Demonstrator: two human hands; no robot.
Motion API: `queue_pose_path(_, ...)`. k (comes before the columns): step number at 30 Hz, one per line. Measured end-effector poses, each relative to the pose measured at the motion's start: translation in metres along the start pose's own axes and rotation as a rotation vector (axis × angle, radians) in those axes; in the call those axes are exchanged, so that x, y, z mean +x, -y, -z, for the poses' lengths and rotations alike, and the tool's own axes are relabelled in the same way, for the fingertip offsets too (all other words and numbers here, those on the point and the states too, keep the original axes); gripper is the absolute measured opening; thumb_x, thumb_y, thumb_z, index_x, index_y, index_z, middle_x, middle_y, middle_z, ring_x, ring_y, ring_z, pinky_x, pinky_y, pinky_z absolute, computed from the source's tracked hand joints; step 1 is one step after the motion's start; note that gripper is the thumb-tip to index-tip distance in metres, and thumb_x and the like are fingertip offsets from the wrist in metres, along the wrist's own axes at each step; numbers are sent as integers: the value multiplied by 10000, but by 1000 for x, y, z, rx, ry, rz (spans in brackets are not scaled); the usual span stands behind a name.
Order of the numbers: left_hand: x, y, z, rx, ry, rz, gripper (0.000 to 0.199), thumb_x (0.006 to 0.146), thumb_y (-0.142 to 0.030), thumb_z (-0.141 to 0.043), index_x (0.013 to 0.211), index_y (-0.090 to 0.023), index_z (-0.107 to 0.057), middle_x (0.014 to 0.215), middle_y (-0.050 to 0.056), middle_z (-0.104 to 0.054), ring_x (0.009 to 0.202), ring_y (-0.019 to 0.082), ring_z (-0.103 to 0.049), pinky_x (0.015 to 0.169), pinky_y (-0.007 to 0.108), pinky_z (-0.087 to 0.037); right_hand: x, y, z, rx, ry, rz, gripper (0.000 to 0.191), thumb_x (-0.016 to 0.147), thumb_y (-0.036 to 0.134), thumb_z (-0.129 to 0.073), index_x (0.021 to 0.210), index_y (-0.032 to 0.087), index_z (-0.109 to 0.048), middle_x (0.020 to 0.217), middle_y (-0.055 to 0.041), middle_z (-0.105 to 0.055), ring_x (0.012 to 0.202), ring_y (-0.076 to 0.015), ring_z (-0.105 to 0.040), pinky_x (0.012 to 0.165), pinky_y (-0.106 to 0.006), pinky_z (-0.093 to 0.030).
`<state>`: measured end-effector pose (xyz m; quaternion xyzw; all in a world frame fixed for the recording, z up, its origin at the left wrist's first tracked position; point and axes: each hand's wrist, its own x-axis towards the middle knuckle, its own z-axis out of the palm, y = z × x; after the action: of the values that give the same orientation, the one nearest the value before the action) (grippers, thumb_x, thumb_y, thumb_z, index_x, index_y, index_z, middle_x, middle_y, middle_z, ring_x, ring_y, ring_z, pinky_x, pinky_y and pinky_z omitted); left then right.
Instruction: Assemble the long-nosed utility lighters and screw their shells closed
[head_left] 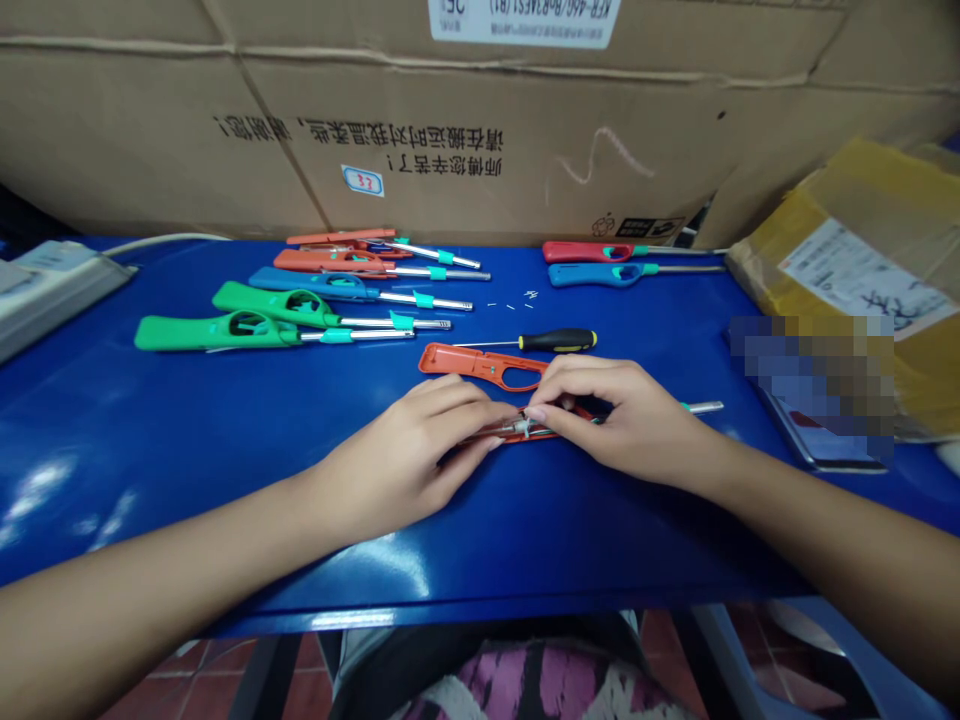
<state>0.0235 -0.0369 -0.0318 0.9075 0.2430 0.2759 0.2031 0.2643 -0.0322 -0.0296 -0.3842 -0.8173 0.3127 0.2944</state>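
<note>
I see L hand [420,445], R hand [622,415] gripping opened orange lighter [514,433] | blk/ylw screwdriver [544,342], orange plastic shell [476,367] beyond | glossy blue tabletop [487,540], brn cardboard box [420,90]

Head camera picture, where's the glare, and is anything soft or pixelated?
Head view: white glare on the blue table, at far left and below the left hand; head view: the held orange casing looks slightly soft; head view: the phone is partly pixelated.

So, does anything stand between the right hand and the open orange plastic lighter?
Nothing visible; the right hand has its fingers on the open orange plastic lighter. The loose orange plastic half-shell lies beyond it, not between.
</note>
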Motion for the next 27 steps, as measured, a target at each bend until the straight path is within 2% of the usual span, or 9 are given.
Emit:
queue_pose_path(5, -2, 1, 1, 21, -10, 12, 236, 975, -130, -581, 1191, -94, -671, 1035, 88, -719, 958, 168, -642, 874, 299, -533, -1, 2, 4, -47, -25, -8, 101, 911, 175, -626, 826, 168, -681, 823, -35, -658, 732, -144, -591, 672, -296, -458)
queue_pose_path(9, -2, 2, 2, 30, -22, 35, 230, 968, -143, -592, 1178, -108, -681, 1041, 84, -734, 951, 176, -660, 860, 304, -543, -1, 4, 11, -137, 35, 64, 37, 883, 164, -656, 847, 168, -663, 872, -37, -649, 826, -157, -610, 763, -305, -471)
queue_pose_path(15, -2, 1, 3, 12, -15, 32, 265, 986, -127, -546, 1208, -79, -684, 1057, 105, -736, 983, 182, -665, 885, 294, -538, 0, 2, 13, -182, 98, 142, 43, 923, 177, -632, 889, 181, -658, 931, -35, -674, 889, -150, -617, 813, -288, -470)
queue_pose_path(21, -2, 3, 3, 29, -3, 46, 262, 1005, -128, -508, 1208, -110, -672, 1097, 80, -739, 1000, 174, -669, 903, 284, -525, -2, 1, 9, -170, 69, 68, 47, 926, 184, -631, 905, 189, -672, 862, -2, -701, 688, -105, -555, 675, -256, -449)
queue_pose_path(27, 0, 2, 5, -3, 4, 94, 232, 1022, -146, -478, 1157, -138, -666, 1083, 56, -740, 979, 147, -677, 872, 247, -525, -2, 0, 5, -85, 55, 43, 70, 926, 177, -628, 948, 185, -693, 880, -8, -717, 676, -101, -565, 652, -245, -458)
